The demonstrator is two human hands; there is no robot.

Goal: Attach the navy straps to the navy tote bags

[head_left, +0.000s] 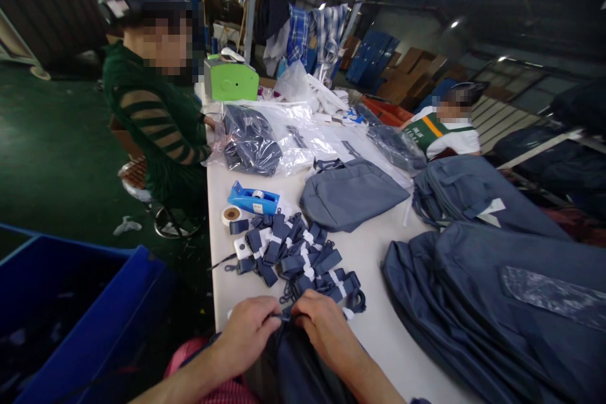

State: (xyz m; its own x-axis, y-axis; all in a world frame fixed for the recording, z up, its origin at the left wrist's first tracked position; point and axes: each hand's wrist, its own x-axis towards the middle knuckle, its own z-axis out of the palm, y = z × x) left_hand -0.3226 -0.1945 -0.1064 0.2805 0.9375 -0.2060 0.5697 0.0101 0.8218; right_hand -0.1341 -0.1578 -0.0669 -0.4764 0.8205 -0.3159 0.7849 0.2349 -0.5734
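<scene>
At the near edge of the tabletop (379, 328), the left hand (246, 331) and right hand (324, 328) were close together, fingertips pinched on a small dark part at the top of a navy bag (288, 366) that lay partly over the person's lap. What exactly they pinched was too small to tell; it looked like a zip pull or strap end.

Just beyond the hands lay a loose heap of navy straps (296, 255) with white bands and clips. That heap sat near enough that a tug on the bag could likely drag a strap off the edge or snag a clip in the bag's opening.

To the right, a stack of navy backpacks (497, 303) covered much of the tabletop. Farther on sat a grey bag (350, 192), a blue tape dispenser (253, 197) and a tape roll (231, 214) beside it.

At the far left a seated person in a green top (156, 120) handled a bag wrapped in clear plastic (250, 139); another person (445, 129) sat far right.
</scene>
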